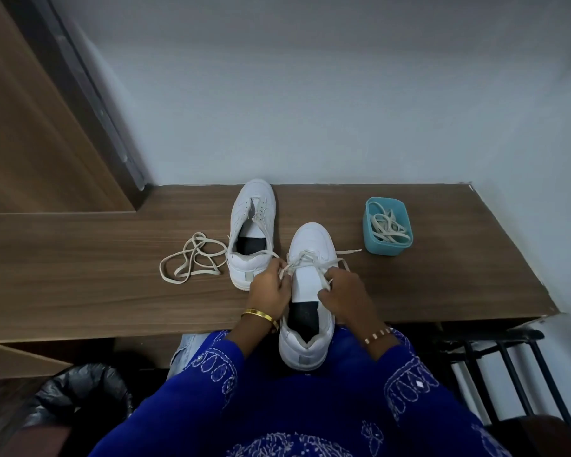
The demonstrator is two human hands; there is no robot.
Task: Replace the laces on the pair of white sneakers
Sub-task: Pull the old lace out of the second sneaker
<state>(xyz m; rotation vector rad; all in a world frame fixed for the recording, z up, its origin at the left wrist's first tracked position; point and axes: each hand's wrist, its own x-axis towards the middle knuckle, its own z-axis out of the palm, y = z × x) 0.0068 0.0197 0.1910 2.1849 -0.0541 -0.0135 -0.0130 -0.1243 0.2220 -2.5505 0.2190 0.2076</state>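
Nearest the camera, a blue embroidered garment (297,407) fills the lower frame, both sleeves reaching forward to the near sneaker (307,305), taken here as reference. This white sneaker stands upright, heel toward the person and overhanging the front edge of the wooden desk (80,275), toe pointing away. The left hand (270,291), a gold bangle (260,315) on its wrist, lies at the sneaker's left side, fingers curled and pinching a strand of the cream lace (305,262) partly threaded through the upper eyelets. The right hand (345,293), a beaded bracelet (378,335) at its wrist, lies at the right side, fingers likewise curled around another strand of the same lace; one lace end trails off to the right of the toe. Just left of the reference sneaker and further back stands the second sneaker (252,230), unlaced, tongue exposed. Left of that, a loose lace (192,257) lies tangled on the desk. Right of the reference sneaker and slightly beyond it sits a teal container (387,225) holding coiled laces (389,227). A pale wall (310,94) rises behind the desk. Below the desk, left of the reference sneaker, a bin with a black liner (80,394) is visible.
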